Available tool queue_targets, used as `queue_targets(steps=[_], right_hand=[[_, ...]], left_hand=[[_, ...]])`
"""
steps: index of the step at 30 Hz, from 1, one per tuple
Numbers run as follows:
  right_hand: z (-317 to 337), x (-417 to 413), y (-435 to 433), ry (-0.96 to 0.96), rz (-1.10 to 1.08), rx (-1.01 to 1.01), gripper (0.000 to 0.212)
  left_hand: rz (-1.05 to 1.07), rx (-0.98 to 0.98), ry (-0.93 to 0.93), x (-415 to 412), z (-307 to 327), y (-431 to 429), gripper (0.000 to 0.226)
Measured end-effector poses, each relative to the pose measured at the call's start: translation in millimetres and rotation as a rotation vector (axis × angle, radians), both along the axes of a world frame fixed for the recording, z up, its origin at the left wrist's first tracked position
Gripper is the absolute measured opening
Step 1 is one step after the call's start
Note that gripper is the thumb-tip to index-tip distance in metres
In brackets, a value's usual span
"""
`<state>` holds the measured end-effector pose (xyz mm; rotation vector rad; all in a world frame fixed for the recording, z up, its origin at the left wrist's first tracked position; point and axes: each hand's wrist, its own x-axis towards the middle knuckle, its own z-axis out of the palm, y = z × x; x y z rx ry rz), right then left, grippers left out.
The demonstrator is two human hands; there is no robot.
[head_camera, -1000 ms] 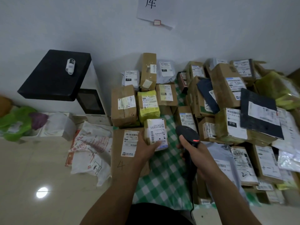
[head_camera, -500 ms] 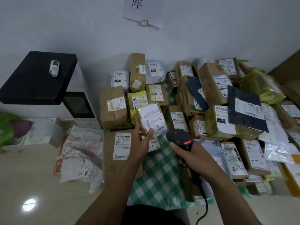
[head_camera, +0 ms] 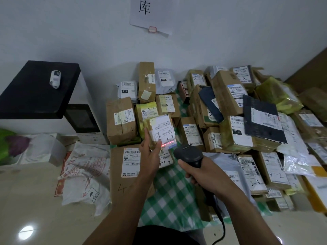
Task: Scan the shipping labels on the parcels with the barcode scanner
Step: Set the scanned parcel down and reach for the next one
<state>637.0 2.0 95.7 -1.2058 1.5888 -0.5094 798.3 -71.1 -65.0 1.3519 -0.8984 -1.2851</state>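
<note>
the left hand [head_camera: 150, 156] holds a small parcel [head_camera: 161, 130] raised above the pile, thumb along its left edge and fingers curled behind, so the white shipping label [head_camera: 163, 131] faces up toward the camera. the right hand [head_camera: 200, 172] grips the handle of a black barcode scanner [head_camera: 188, 154], its head just below and to the right of the parcel, near it but not touching. a red scan line [head_camera: 167, 144] lies across the lower part of the label, beside the left thumb tip. the scanner's cable [head_camera: 221, 232] hangs down under the right wrist. below the hands is a green checked cloth [head_camera: 169, 200], with a large flat carton marked "4" [head_camera: 122, 174] under the left forearm. more labelled parcels are heaped to the right and behind, against the wall [head_camera: 88, 32]. a black-topped white cabinet [head_camera: 35, 89] stands at the left.
</note>
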Motion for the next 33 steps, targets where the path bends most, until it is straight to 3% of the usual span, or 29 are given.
queue_targets(steps=[14,20,23,30,33], right_hand=[[-7.5,-16.8,2.8,-0.014,-0.085,0.019,0.022],[-22.5,-48.4,19.4,-0.012,-0.268,0.037,0.029],[-31.1,-52.2,30.2,0.010,-0.287,0.065,0.032],[-45.0,-50.3,49.4,-0.011,-0.301,0.128,0.037],[-47.6,-51.8,52.4,-0.033,-0.323,0.138,0.033]], left_hand=[[-0.104,0.000,0.082,-3.4,18.5,21.5,0.095],[-0.486,0.234,0.085,-17.1,0.5,70.4,0.094],[-0.584,0.318,0.126,-24.0,-17.1,86.6,0.082],[-0.710,0.479,0.099,-40.6,-43.6,104.3,0.081],[-0.765,0.560,0.023,-51.6,-44.6,106.7,0.096]])
